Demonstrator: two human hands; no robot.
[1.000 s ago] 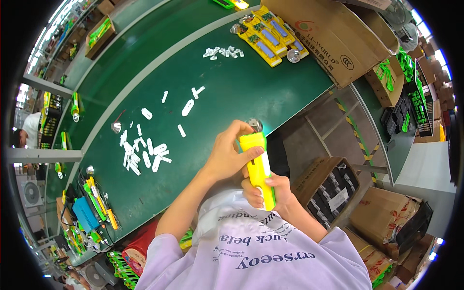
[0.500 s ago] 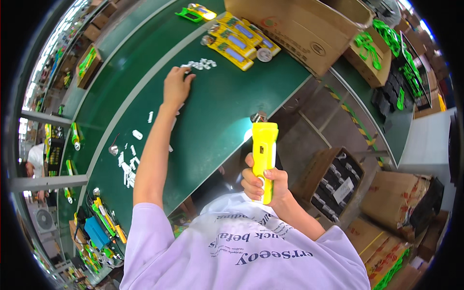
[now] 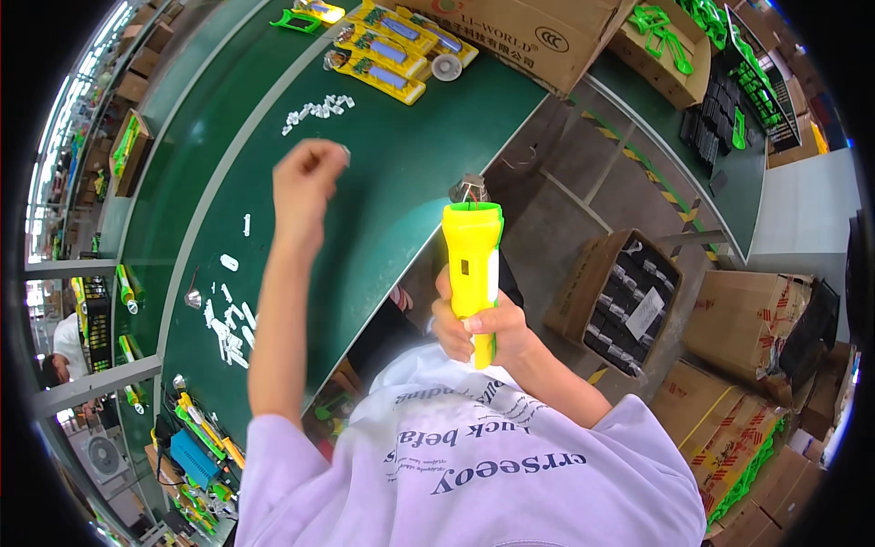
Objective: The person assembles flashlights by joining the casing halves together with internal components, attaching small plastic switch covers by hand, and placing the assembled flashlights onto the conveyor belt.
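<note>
My right hand [image 3: 483, 324] is wrapped around the lower part of a yellow and green flashlight [image 3: 471, 242], held upright over the table's near edge. At its top a silver lamp reflector [image 3: 470, 190] sits tilted outside the mouth, with a red wire showing. My left hand [image 3: 308, 187] is above the green table with its fingers pinched together. A small white plastic part [image 3: 344, 153] shows at the fingertips, partly hidden. Beyond that hand lies a group of small white parts [image 3: 317, 108]. More white plastic pieces [image 3: 228, 330] lie left of my forearm.
Several yellow flashlight shells [image 3: 387, 56] with blue cells lie at the table's far side, beside a cardboard box [image 3: 510, 32]. Lower left are a blue box [image 3: 193, 458] and tools. A carton of black parts [image 3: 592, 301] stands at right, near stacked cartons [image 3: 740, 324].
My left hand has drawn back from the group of small white parts, now with one piece at its fingertips. The flashlight stays in my right hand; the whole view has shifted.
</note>
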